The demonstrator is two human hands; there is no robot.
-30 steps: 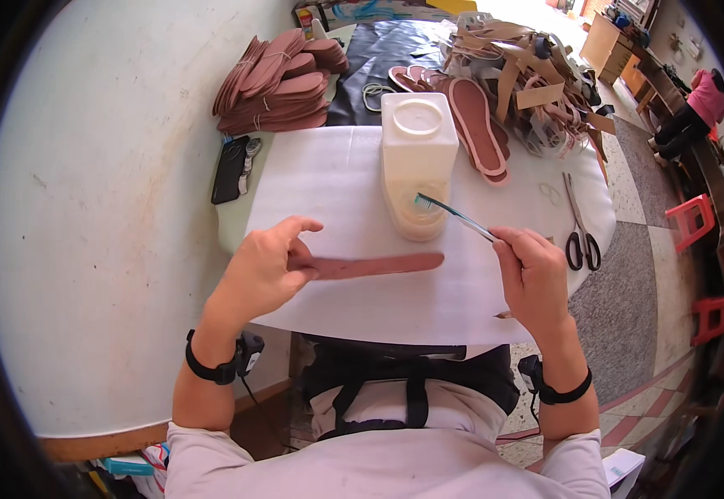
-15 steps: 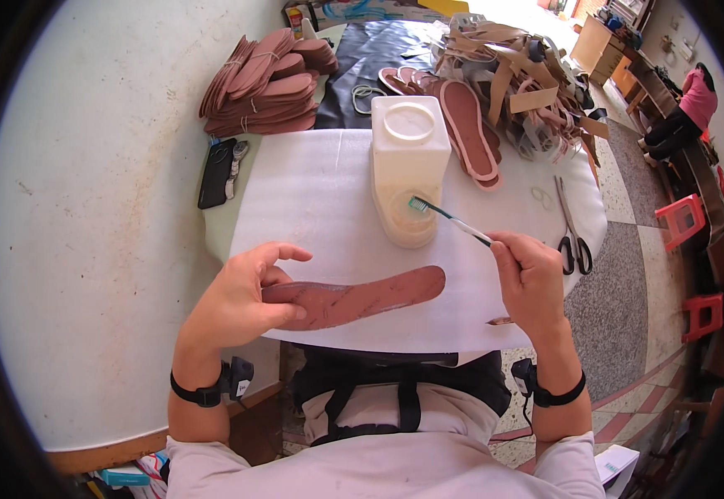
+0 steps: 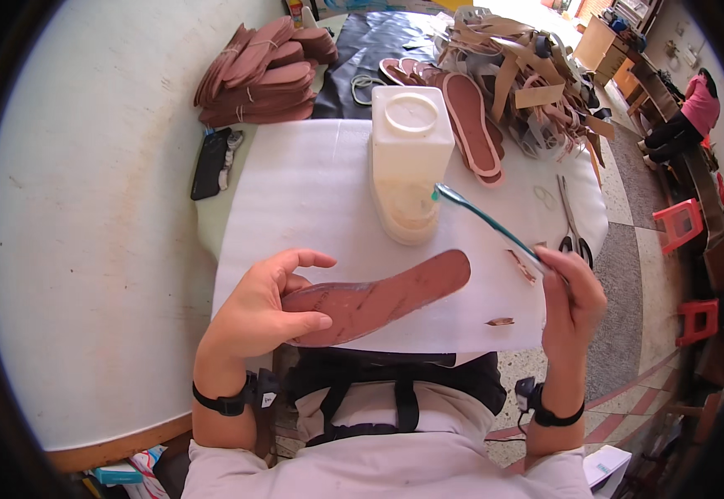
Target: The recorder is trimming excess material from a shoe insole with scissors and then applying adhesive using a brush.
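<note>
My left hand [image 3: 254, 303] grips one end of a reddish-brown shoe insole [image 3: 391, 295], thumb on top, above the near edge of the white-covered table. Dark smudges mark the insole's face, and its other end points up to the right. In my right hand [image 3: 574, 299] is a green and white toothbrush [image 3: 499, 226], held by the handle end. Its head is beside the round trough of a whitish plastic container [image 3: 412, 154], with the bristles mostly turned away. Yellowish residue coats the trough.
Bundled insoles [image 3: 266, 83] are stacked at the far left, near a black phone [image 3: 210, 162]. Pale-rimmed insoles [image 3: 471, 125] and a heap of tan strips [image 3: 536, 83] lie at the far right. Scissors [image 3: 567, 204] and a small brown scrap [image 3: 500, 321] rest on the right side.
The toothbrush has lifted out of the container's trough and moved right with my right hand, its bristles turning away. My left hand and the insole have shifted right, the insole's free end rising.
</note>
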